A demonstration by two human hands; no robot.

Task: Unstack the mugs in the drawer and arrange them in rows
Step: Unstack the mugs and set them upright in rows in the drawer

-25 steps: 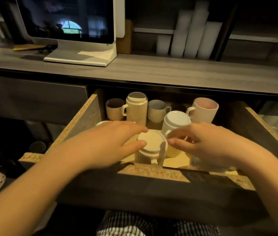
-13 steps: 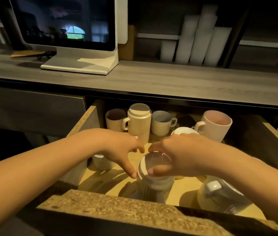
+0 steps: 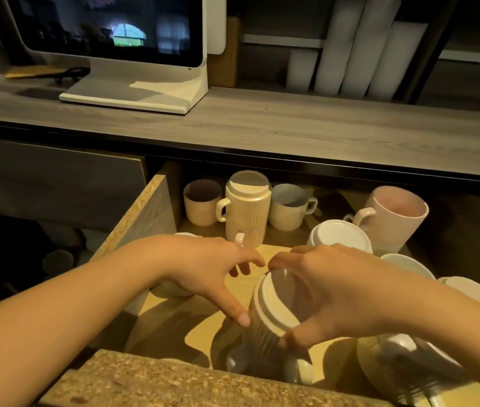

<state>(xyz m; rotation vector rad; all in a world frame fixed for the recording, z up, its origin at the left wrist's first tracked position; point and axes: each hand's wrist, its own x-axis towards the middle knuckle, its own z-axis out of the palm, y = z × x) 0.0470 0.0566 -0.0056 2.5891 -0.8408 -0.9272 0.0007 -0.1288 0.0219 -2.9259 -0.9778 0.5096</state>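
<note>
An open wooden drawer point(image 3: 141, 218) holds several mugs. My right hand point(image 3: 335, 292) grips the top of a white ribbed mug stack point(image 3: 271, 306) near the drawer's front, tilted toward the left. My left hand point(image 3: 203, 265) is spread beside it, thumb touching the stack's left side, fingers apart. At the back stand a beige ribbed mug point(image 3: 202, 205), a cream stack of two mugs point(image 3: 247, 210), a grey-blue ribbed mug point(image 3: 288, 207) and a pink mug point(image 3: 394, 215). An upturned white mug point(image 3: 340, 235) sits right of centre. More white mugs point(image 3: 406, 356) lie at the front right.
The drawer's rough chipboard front edge point(image 3: 174, 383) runs across the bottom. Above is a grey countertop point(image 3: 291, 127) with a white monitor point(image 3: 133, 54) and white rolls point(image 3: 359, 48) on a shelf behind. Another white mug point(image 3: 174, 289) is partly hidden under my left hand.
My view moved closer and lower over the drawer. My right hand closed over the top of the white stack and tilted it; my left hand slid to its left side.
</note>
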